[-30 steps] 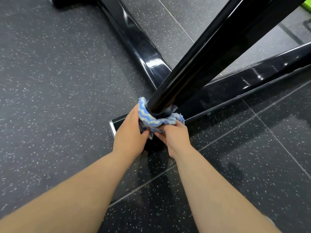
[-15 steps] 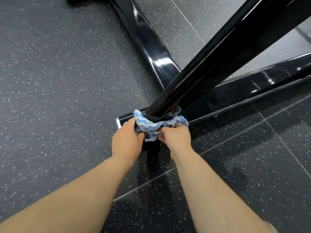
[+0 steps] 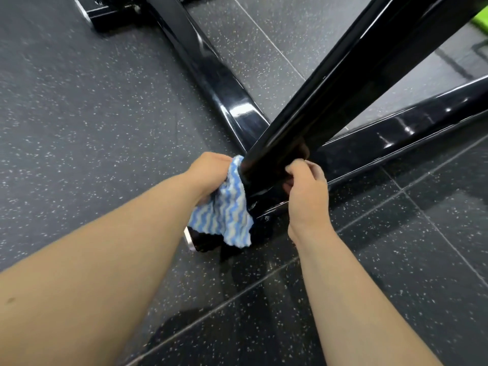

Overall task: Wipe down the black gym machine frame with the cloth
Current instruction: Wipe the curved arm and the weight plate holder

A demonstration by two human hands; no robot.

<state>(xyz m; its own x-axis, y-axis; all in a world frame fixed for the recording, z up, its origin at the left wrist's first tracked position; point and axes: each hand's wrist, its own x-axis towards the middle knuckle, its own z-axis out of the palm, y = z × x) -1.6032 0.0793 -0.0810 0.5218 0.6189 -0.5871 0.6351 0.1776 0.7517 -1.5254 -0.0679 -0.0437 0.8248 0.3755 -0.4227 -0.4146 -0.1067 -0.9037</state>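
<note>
Left hand (image 3: 211, 171) is gripping the blue-and-white wavy-striped cloth (image 3: 224, 212), bunching it against the left face of the slanted black frame tube (image 3: 330, 96), just above the tube's foot. The cloth's loose end is hanging down beside the tube, over the near end of the base rail (image 3: 396, 138). Right hand (image 3: 307, 191) is resting against the tube's right face with fingers curled; whether it is pinching any cloth cannot be determined. Speckled rubber floor (image 3: 92, 114) is lying beneath the tube.

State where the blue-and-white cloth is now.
In the head view, the blue-and-white cloth hangs from the left hand, against the left side of the slanted black frame tube, near its base.
</note>
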